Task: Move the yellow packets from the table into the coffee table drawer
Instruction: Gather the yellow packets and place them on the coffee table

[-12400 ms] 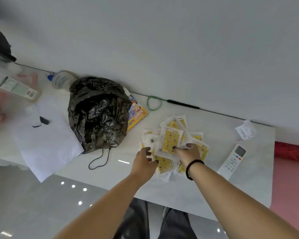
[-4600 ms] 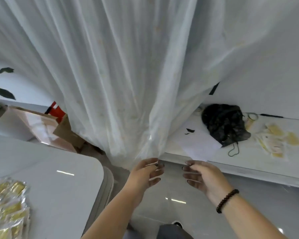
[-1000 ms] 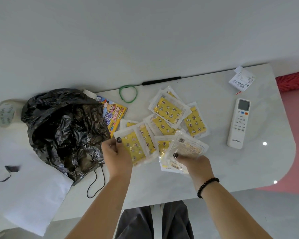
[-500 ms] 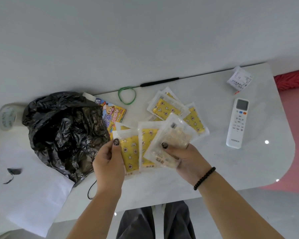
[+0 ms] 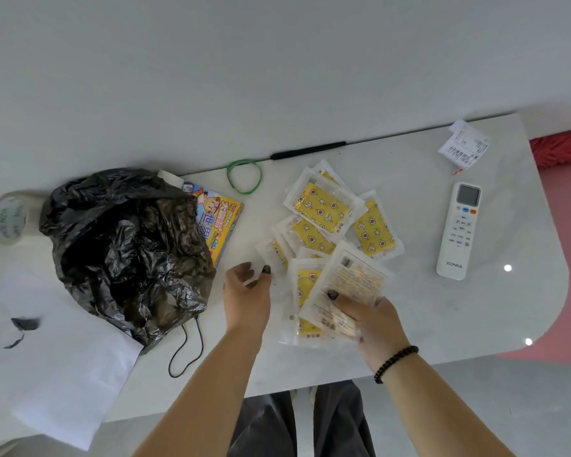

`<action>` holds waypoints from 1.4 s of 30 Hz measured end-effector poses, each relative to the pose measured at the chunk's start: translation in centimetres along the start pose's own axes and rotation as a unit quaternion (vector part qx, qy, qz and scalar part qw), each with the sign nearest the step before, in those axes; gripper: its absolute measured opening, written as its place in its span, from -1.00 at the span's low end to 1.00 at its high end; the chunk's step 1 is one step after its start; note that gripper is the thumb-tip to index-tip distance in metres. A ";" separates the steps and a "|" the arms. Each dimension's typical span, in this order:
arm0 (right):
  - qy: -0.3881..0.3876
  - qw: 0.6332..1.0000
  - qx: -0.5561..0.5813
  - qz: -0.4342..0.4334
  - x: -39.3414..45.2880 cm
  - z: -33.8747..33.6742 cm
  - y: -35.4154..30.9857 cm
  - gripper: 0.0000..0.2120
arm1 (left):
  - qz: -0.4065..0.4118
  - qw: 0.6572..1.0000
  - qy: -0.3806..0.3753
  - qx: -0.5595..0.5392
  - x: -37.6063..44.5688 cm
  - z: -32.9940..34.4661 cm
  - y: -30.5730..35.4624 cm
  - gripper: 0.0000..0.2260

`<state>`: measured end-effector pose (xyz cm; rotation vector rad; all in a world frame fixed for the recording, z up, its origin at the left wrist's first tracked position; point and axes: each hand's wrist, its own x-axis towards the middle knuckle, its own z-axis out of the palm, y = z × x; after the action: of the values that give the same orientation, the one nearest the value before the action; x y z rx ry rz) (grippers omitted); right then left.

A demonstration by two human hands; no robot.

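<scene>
Head view, looking down: we see two bare forearms reaching over a white surface set against a pale wall. Our right hand grips a small stack of yellow packets, thumb on top, the top one turned printed-back up; the stack's long axis runs up and away from the palm, slightly to the right. Our left hand pinches the near corner of a loose packet with thumb and fingertips, the rest of it seemingly lying on the surface.

More packets lie fanned just beyond both hands, overlapping one another, long sides slanting from upper left to lower right. They sit directly ahead of the held stack, slightly closer to the right hand, while the pinched one lies just right of the left hand's fingers. We judge the next move is to slide that one rightward onto the stack.

To the left sits a crumpled black bag partly covering a colourful box; a green band lies near the wall, and a remote rests well to the right. No drawer is visible.
</scene>
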<state>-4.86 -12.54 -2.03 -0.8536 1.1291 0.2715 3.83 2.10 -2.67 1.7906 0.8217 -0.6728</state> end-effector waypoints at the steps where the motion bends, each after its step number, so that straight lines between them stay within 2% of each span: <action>1: 0.011 1.000 0.019 0.001 0.0 -0.4 0.1 -0.57 | -0.024 0.999 0.006 -0.024 0.7 0.6 0.1 -0.69; 3: 0.025 0.998 0.054 -0.003 -0.1 -1.0 0.2 -0.57 | -0.047 0.998 0.011 -0.047 1.7 1.8 0.6 -0.69; 5: 0.031 0.997 0.070 -0.005 -0.3 -1.3 0.1 -0.60 | -0.036 0.999 -0.006 -0.008 1.8 3.1 1.4 -0.87; 8: 0.045 0.997 0.064 -0.012 -0.9 -1.5 -0.1 -0.60 | -0.014 0.999 -0.018 0.042 1.5 4.4 2.4 -0.66; 12: 0.045 0.997 0.060 -0.018 -2.3 -1.2 -1.2 -0.59 | 0.027 0.999 -0.006 0.034 0.2 3.8 3.4 -0.61; 17: 0.029 0.999 0.024 -0.029 -6.2 0.4 -3.9 -0.67 | 0.037 0.999 -0.016 0.017 -4.1 -1.6 4.2 -0.64; 20: 0.007 0.999 -0.021 -0.038 -9.9 2.3 -5.8 -0.75 | 0.031 0.998 -0.047 -0.024 -7.1 -5.7 4.5 -0.71; 22: -0.005 0.998 -0.052 -0.047 -12.9 3.9 -7.0 -0.75 | 0.018 0.996 -0.066 -0.049 -9.3 -8.3 4.9 -0.63; 24: -0.026 0.990 -0.117 -0.069 -16.1 5.4 -7.9 -0.77 | 0.005 0.993 -0.078 -0.091 -12.0 -10.5 5.5 -0.66; 28: -0.072 0.941 -0.290 -0.157 -22.0 7.9 -9.1 -0.76 | 0.015 0.978 -0.095 -0.187 -17.9 -13.7 7.9 -0.91; 30: -0.098 0.922 -0.322 -0.191 -24.3 8.9 -9.5 -0.64 | 0.018 0.969 -0.102 -0.222 -20.5 -15.1 8.5 -0.86; 32: -0.117 0.920 -0.307 -0.216 -26.2 9.6 -9.9 -0.49 | 0.023 0.955 -0.131 -0.266 -23.2 -16.2 8.9 -0.75; 35: -0.151 0.894 -0.324 -0.270 -29.0 10.2 -10.7 -0.45 | 0.036 0.938 -0.152 -0.308 -27.4 -17.0 9.1 -0.69; 40: -0.204 0.786 -0.452 -0.368 -33.6 10.1 -11.2 -0.49 | 0.074 0.924 -0.084 -0.366 -34.4 -16.2 9.2 -0.78; 42: -0.223 0.780 -0.439 -0.386 -35.2 9.9 -11.1 -0.48 | 0.084 0.920 -0.035 -0.380 -36.5 -15.9 8.9 -0.81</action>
<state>-6.90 -5.20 35.41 -1.8873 0.0699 0.2840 -10.40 6.61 35.31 1.0999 0.7319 -0.2389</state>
